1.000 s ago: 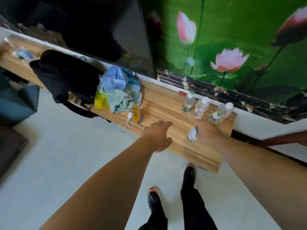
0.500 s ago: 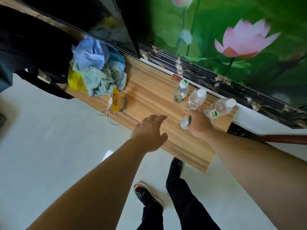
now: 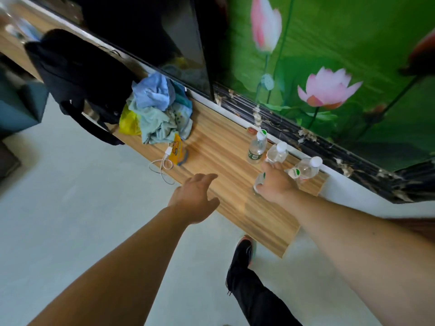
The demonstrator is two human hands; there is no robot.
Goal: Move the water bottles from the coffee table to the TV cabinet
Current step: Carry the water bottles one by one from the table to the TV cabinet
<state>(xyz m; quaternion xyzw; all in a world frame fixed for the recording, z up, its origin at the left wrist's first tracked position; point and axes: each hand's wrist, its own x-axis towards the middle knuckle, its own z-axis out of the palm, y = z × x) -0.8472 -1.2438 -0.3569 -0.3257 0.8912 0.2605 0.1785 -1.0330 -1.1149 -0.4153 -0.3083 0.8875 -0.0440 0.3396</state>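
Here, the largest thing is the green lotus mural [image 3: 341, 55], which fills the wall behind the TV cabinet [image 3: 226, 147], a long wooden top running along that wall. Next in size, the dark TV screen [image 3: 150, 38] stands at the cabinet's back edge, left of the mural. A black bag [image 3: 75, 76] sits on the cabinet's left part, its strap hanging over the front edge. Just right of the bag, a heap of blue and pale cloths [image 3: 157, 109] lies on the cabinet top, with a yellow packet and white cable [image 3: 164, 161] at the front edge beside it.

The left hand [image 3: 195, 198] hovers over the cabinet's front edge, fingers loosely spread and holding nothing. The right hand [image 3: 275, 182] is wrapped around a water bottle [image 3: 259, 182] near the cabinet's right end; whether its base touches the wood cannot be told. Three more bottles stand behind it toward the wall: one green-capped [image 3: 257, 147], one white-capped [image 3: 277, 152] just beside it, and one [image 3: 306, 168] nearest the cabinet's right end.
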